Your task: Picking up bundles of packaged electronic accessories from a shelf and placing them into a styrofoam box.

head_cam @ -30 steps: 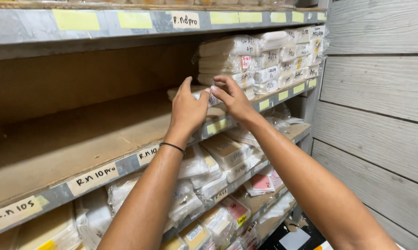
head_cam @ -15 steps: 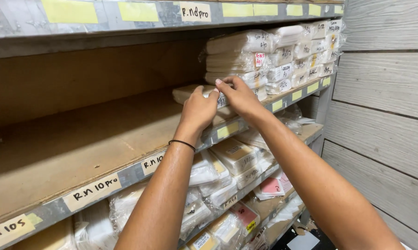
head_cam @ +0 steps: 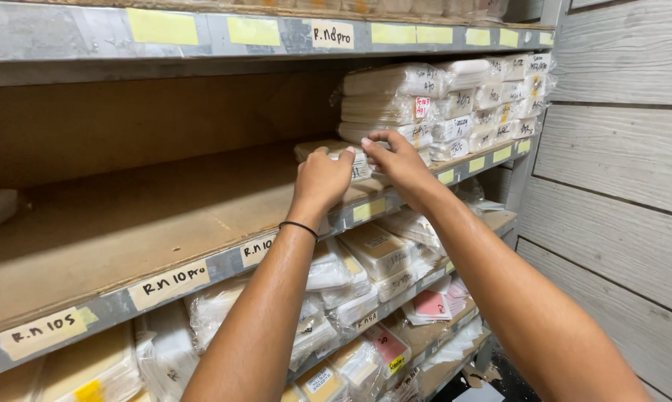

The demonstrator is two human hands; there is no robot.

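Both my hands reach onto the middle shelf. My left hand [head_cam: 321, 179], with a thin black band on its wrist, rests its fingers on a flat plastic-wrapped pack [head_cam: 354, 162] lying on the wooden shelf board. My right hand [head_cam: 392, 158] pinches the same pack from the right side with fingertips and thumb. Directly behind the pack rises a stack of similar white wrapped packs [head_cam: 388, 104], several high.
The wooden shelf board [head_cam: 127, 223] stretches bare to the left, its metal front edge [head_cam: 202, 272] carrying taped paper labels. More wrapped packs [head_cam: 492, 97] fill the shelf's right end and the lower shelves [head_cam: 373, 260]. A grey plank wall [head_cam: 619, 164] stands to the right.
Both hands have closed in on the flat pack at the stack's base. The view has shifted slightly nearer and lower; the hands stay in about the same place on the shelf.
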